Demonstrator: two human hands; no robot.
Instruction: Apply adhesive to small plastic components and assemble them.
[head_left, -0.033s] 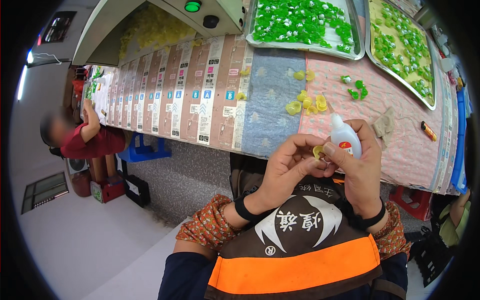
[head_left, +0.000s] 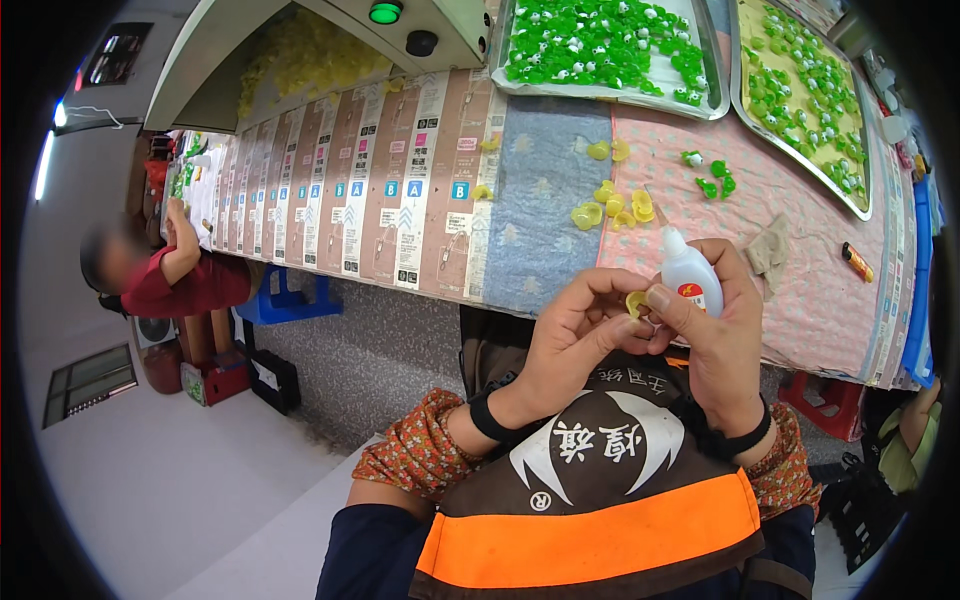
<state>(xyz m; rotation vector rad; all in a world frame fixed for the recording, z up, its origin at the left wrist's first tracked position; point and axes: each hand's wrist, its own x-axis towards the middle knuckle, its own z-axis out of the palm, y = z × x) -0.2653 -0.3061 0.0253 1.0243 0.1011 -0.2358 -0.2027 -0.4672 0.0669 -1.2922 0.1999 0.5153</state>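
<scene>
Between the fingertips of my left hand (head_left: 580,335) is a small yellow cup-shaped piece (head_left: 636,303), hollow like a little shell. My right hand (head_left: 722,325) grips a white squeeze bottle (head_left: 690,278) that looks like glue, with a thin tapered nozzle pointing away from me. My right thumb and fingertips also meet the yellow piece, so the two hands touch. Just beyond the nozzle lies a loose group of similar yellow cups (head_left: 612,207) on the cloth. A few green pieces (head_left: 716,178), one with a white ball, lie farther right.
Two metal trays of green-and-white pieces, a left one (head_left: 728,95) and a right one (head_left: 862,212), stand at the back. A crumpled rag (head_left: 767,252) and a small orange-and-black cylinder (head_left: 857,262) lie right. Back left is a machine housing (head_left: 345,15); a co-worker (head_left: 195,270) sits far left.
</scene>
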